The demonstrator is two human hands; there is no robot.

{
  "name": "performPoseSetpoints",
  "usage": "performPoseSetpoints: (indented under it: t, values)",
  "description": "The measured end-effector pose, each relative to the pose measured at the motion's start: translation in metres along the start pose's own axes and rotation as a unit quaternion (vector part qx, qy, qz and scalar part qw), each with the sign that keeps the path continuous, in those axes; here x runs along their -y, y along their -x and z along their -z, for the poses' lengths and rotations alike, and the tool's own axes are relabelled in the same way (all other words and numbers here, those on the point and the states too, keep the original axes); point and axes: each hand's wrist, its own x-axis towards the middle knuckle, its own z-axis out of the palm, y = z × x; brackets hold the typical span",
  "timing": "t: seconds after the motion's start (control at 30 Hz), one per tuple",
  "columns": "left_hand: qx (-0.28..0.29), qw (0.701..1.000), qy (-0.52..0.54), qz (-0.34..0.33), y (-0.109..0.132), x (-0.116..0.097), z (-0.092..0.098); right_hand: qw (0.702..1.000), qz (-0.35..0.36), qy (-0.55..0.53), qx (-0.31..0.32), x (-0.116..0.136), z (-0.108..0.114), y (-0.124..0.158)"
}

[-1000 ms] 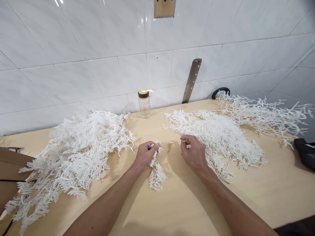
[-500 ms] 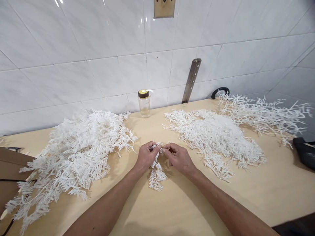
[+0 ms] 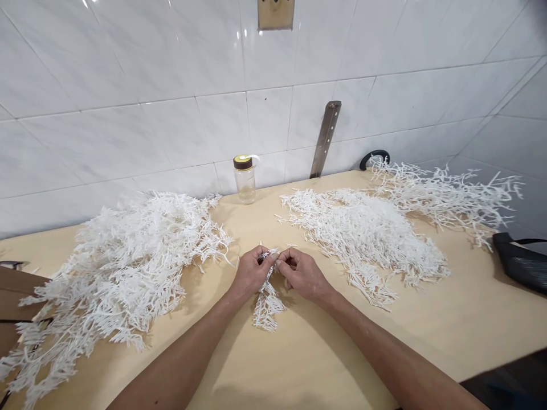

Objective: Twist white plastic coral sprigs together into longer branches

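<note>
A white branching plastic sprig hangs down between my hands over the middle of the table. My left hand pinches its upper end between thumb and fingers. The fingertips of my right hand are closed at the same upper end, touching the sprig close to my left thumb. The exact spot where the fingertips meet is too small to make out. To the left lies a large heap of white feathery sprigs. On the right spreads a flatter pile of white sprigs.
Behind my hands stands a clear bottle with a dark and yellow lid. A metal strip leans on the tiled wall. Coarser white branches lie at the far right, near a black object. A cardboard box sits at the left edge.
The whole view has shifted slightly, so most things appear a little further left. My hands keep their grip at the sprig's top, with the right fingers slightly changed in position.
</note>
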Motion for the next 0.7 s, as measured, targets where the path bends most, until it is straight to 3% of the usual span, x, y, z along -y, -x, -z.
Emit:
performPoseSetpoints:
  t: [0.43, 0.7]
  values:
    - [-0.012, 1.0, 0.002, -0.012, -0.0037, 0.0044, 0.0021, 1.0, 0.017, -0.005, -0.02, -0.0007, -0.0023, 0.0008]
    - [0.01, 0.998, 0.061, 0.024, -0.0033, -0.0002, 0.0038, 1.0, 0.019, -0.001, -0.019, -0.0011, -0.0013, 0.0001]
